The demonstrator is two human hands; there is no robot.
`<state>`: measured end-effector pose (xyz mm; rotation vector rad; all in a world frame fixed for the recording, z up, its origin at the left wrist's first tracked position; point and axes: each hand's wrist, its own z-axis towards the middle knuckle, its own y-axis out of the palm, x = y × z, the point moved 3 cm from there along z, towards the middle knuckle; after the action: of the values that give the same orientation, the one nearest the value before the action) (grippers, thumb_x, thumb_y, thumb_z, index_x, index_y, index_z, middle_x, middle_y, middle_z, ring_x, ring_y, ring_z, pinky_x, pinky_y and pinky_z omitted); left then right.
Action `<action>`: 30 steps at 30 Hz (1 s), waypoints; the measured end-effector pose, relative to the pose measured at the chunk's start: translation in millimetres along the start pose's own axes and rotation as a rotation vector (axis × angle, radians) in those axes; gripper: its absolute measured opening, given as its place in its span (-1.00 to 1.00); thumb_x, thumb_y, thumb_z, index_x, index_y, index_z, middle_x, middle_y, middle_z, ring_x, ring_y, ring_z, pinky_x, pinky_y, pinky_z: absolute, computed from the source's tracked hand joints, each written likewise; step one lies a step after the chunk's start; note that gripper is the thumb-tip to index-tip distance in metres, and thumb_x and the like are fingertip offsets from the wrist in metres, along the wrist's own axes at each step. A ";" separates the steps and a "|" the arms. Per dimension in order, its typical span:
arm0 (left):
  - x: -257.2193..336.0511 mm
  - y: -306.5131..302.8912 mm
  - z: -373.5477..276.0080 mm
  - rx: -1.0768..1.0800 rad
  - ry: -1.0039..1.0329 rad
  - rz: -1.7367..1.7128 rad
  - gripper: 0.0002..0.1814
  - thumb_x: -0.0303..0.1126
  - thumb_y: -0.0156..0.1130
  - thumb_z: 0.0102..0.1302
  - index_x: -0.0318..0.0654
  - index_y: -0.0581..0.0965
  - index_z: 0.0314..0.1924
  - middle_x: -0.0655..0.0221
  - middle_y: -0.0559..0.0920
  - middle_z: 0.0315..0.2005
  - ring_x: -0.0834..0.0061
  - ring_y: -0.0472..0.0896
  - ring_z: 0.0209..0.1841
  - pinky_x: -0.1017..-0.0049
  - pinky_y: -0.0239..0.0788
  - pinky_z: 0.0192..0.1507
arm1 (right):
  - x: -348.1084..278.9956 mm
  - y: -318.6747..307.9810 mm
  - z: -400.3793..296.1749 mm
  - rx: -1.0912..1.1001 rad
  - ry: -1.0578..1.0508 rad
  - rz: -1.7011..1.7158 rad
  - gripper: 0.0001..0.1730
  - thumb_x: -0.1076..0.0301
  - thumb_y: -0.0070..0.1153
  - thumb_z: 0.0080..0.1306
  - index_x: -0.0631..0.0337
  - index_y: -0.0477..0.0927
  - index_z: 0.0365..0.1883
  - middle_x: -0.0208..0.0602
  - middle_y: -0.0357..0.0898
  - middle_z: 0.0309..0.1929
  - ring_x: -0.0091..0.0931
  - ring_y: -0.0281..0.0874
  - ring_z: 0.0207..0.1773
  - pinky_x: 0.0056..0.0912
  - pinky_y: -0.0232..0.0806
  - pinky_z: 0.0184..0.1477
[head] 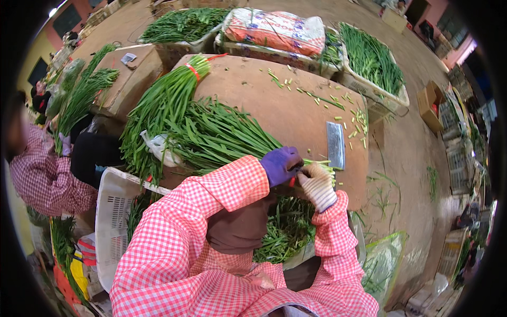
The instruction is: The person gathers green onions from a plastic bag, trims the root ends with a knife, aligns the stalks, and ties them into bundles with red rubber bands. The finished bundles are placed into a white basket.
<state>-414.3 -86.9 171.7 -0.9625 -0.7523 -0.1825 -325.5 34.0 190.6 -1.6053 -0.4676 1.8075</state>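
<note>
A bunch of long green leafy stalks [237,132] lies across the table, its pale cut ends pointing right. My left hand [280,165], in a purple glove, is closed around the stalks near that end. Against it, my right hand [317,184] in a white striped glove has its bent fingers on the same stems; what its fingertips pinch is partly hidden. A bit of red tie [292,182] shows just below the two hands. Right of them, a broad cleaver-like blade [336,145] lies flat. Another bunch [174,91], bound with a red band [192,73], rests at upper left.
Stem offcuts [358,123] litter the brown tabletop [245,85]. Beyond it stand crates of greens [370,59] and a woven sack [275,31]. A white plastic crate [113,226] is at my left. A co-worker [51,170] holds greens farther left. Cut leaves [289,230] lie below the table edge.
</note>
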 end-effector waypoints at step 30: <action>-7.9 -8.8 54.3 -0.519 -0.202 -0.116 -0.68 -0.55 0.19 0.07 -0.26 0.52 -0.11 0.25 0.47 -0.38 0.27 0.48 -0.33 0.43 0.37 -0.23 | 94.2 -80.3 -40.3 0.209 0.510 0.087 -0.75 0.26 0.11 0.23 0.19 0.66 -0.20 -0.15 0.65 -0.29 -0.35 0.62 -0.27 -0.37 0.42 -0.15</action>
<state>-451.2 -50.2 191.1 -1.4453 -0.9719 -0.3996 -269.1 148.9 167.2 -1.8690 0.0240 1.3751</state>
